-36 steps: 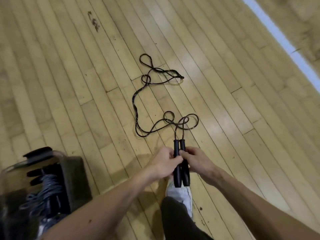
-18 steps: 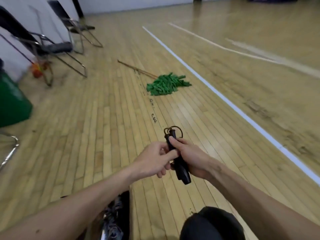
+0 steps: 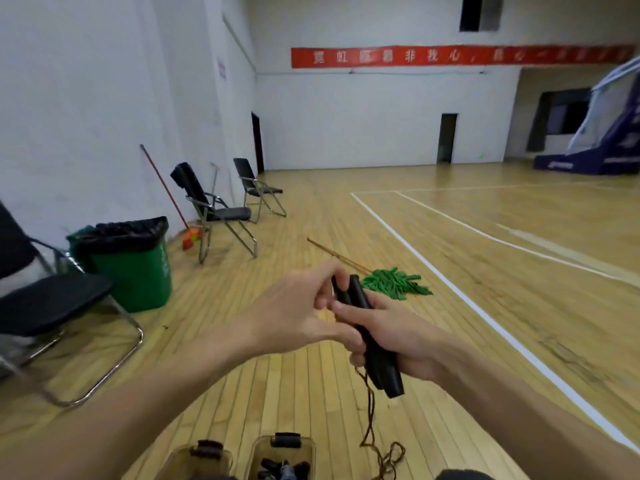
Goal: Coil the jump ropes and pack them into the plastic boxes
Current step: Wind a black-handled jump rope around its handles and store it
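**Gym floor: jump rope coiling barely begun**
R hand point(image 3: 398, 341) clamps both black handles point(image 3: 375, 358) together at chest height; L hand point(image 3: 298, 313) pinches their top ends. Cord point(image 3: 372, 417) hangs uncoiled to the floor beside the plastic boxes point(image 3: 308, 445). Next, prob.: L catches the cord & winds even loops, no tangles.

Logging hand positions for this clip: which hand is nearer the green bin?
Left. The left hand is right of the green bin; the right hand, gripping the jump rope handles, is farther right.
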Demonstrator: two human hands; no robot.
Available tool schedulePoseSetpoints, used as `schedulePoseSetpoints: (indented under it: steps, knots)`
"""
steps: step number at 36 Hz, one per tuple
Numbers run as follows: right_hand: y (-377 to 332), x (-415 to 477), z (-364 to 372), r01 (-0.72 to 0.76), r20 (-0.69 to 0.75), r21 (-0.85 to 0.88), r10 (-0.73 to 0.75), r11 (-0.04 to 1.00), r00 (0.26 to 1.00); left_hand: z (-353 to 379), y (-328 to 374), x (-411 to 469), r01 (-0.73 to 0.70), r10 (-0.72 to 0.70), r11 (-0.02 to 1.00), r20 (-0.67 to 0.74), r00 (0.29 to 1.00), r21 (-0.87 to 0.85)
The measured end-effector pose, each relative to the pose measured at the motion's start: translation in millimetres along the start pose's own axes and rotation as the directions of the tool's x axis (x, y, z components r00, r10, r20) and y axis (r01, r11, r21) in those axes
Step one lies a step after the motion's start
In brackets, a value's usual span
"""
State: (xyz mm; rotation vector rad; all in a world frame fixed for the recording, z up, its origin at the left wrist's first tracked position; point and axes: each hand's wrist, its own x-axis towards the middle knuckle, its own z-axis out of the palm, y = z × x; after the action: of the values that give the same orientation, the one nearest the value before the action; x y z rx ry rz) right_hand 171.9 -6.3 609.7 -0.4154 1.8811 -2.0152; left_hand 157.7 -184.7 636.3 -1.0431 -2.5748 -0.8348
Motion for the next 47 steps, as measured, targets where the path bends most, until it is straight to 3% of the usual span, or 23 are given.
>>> schedulePoseSetpoints:
  steps: [3, 5, 8, 10, 12, 16, 20, 26, 37, 42, 47]
  knots:
    - [-33, -23, 15, 0.026, 0.11, -0.049, -0.021, 0.998, 0.994, -40, 24, -5, -0.044, 0.048, 0.997, -0.068, 0.997, 0.058]
    - [-53, -40, 27, 0.052, 0.176, -0.106, -0.033, 0.993, 0.984, -62, 42, -10, -0.033, 0.033, 0.998, 0.009, 0.999, 0.048]
    - [-76, -65, 47, 0.122, 0.294, -0.131, -0.079, 0.984, 0.953, -81, 70, -20, -0.026, 0.036, 0.996, 0.127, 0.991, -0.083]
    - [-86, -81, 57, 0.151, 0.318, -0.126, -0.104, 0.98, 0.942, -85, 87, -27, -0.031, 0.048, 0.971, 0.066, 0.997, -0.239]
    - [-93, -93, 63, 0.157, 0.31, -0.115, -0.114, 0.981, 0.944, -86, 96, -29, -0.044, 0.04, 0.955, -0.022, 0.999, -0.294]
    - [-101, -107, 65, 0.157, 0.235, -0.122, -0.125, 0.98, 0.964, -89, 107, -26, -0.099, 0.092, 0.995, -0.188, 0.978, -0.031]
    - [-100, -115, 64, 0.146, 0.169, -0.115, -0.125, 0.983, 0.978, -94, 118, -26, -0.149, 0.135, 0.988, -0.282, 0.95, -0.028]
    - [-85, -129, 67, 0.063, 0.21, -0.142, -0.032, 0.988, 0.977, -89, 125, -28, -0.144, 0.102, 0.982, -0.297, 0.949, -0.123]
    - [-67, -130, 61, -0.029, 0.153, -0.134, 0.049, 0.991, 0.987, -67, 109, -33, -0.058, -0.022, 0.965, -0.3, 0.954, -0.255]
    - [-60, -132, 59, -0.033, 0.21, -0.179, 0.071, 0.983, 0.975, -58, 103, -40, 0.045, -0.143, 0.882, -0.176, 0.974, -0.469]
    - [-43, -136, 65, -0.046, 0.23, -0.171, 0.085, 0.984, 0.97, -36, 97, -53, 0.144, -0.274, 0.675, -0.065, 0.96, -0.724]
